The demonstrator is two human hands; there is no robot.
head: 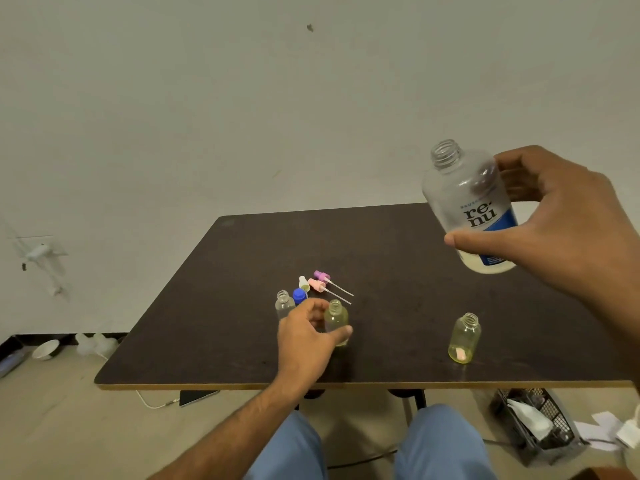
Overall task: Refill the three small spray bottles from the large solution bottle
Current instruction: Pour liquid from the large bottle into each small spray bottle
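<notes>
My right hand (pixel 568 230) grips the large uncapped solution bottle (pixel 467 202), held in the air above the table's right side and tilted slightly left. My left hand (pixel 308 336) holds an open yellowish small bottle (pixel 336 318) standing on the dark table (pixel 214 323), thumb on its near side. A clear small bottle (pixel 284 303) stands just left of that hand. A third yellowish small bottle (pixel 464 337), open, stands alone to the right. Behind the left hand lie a blue cap (pixel 299 295), a pale spray top (pixel 304 283), a pink spray top (pixel 317 285) and a purple one (pixel 322 275) with dip tubes.
The table's front edge runs just above my knees. On the floor sit a black mesh basket (pixel 540 424) at right, a phone with a white cable (pixel 197 398) under the table, and a bowl (pixel 45 349) at left. A plain wall stands behind.
</notes>
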